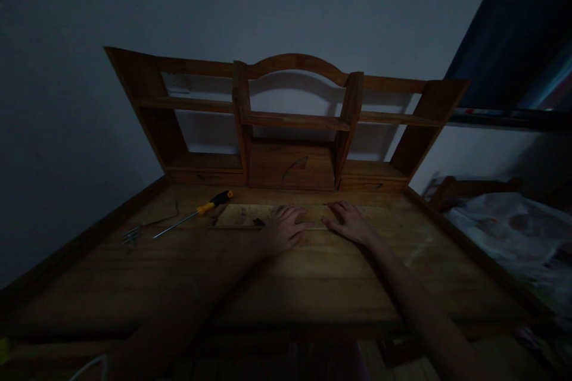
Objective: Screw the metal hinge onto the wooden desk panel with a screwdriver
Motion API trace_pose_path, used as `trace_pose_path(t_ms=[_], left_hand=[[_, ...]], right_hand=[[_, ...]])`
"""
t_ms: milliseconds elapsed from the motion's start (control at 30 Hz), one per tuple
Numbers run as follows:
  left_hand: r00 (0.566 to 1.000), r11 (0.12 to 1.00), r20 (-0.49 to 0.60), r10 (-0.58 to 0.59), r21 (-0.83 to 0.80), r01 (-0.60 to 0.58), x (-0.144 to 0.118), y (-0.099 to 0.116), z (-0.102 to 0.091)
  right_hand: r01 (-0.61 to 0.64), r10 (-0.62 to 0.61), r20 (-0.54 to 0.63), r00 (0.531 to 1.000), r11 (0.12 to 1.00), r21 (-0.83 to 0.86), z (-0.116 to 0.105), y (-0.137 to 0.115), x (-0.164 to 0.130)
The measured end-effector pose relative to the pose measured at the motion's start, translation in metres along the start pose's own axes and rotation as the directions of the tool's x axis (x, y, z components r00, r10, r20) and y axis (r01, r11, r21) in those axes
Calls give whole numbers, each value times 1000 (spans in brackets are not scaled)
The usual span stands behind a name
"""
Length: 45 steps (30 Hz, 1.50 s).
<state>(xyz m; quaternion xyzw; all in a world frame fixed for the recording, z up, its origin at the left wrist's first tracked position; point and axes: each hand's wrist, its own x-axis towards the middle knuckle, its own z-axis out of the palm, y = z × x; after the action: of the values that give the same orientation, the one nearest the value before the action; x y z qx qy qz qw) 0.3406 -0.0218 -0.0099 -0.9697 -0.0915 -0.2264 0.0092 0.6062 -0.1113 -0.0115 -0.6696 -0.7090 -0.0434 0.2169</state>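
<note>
A narrow pale wooden board (243, 214) with dark marks lies flat across the desk. My left hand (283, 232) rests on it left of its middle, fingers stretched and thumb apart. Farther right, my right hand (351, 224) touches the board too, with thumb and fingers spread. A gap with bare board separates the two hands. To the left lies a screwdriver (208, 207) with a yellow and black handle, its shaft pointing toward the front left. Dim light hides the finer detail of the fingers.
The wooden desktop (313, 292) has raised side edges. A shelf unit (295, 122) with several compartments stands along its back against the wall. Small metal pieces (131, 234) and a thin L-shaped rod (163, 218) lie at the left. Whitish plastic (513, 226) is beyond the right edge.
</note>
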Motion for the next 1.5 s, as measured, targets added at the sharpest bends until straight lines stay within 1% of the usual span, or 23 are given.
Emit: trace_pose_path(t_ms=[167,400,667,933,1000,1133,1300,1500], left_hand=[[1000,1000,12,14,15,-14,0,1,-2],[999,999,13,41,15,-41,0,-1,0],[1000,1000,25,19,-13,-19,2,-3,0],[999,999,33,27,-25,-26,2,-7,4],[999,999,34,30,-13,-30,0,-5,3],[999,998,34,29,62,-31,-1,-3,1],[999,995,32,-15,103,12,1,-6,-2],[996,992,92,11,127,-22,0,-7,0]], right_hand=[[-25,25,13,1000,1000,16,-1,0,0],[-12,12,0,1000,1000,10,2,3,0],[-6,8,-45,999,998,57,5,3,1],[-10,11,-29,1000,999,52,1,2,1],[-4,5,-24,1000,999,49,1,2,1],[-9,8,1,1000,999,49,1,3,2],[-17,15,31,999,999,45,0,5,2],[15,-18,59,998,999,45,-1,8,0]])
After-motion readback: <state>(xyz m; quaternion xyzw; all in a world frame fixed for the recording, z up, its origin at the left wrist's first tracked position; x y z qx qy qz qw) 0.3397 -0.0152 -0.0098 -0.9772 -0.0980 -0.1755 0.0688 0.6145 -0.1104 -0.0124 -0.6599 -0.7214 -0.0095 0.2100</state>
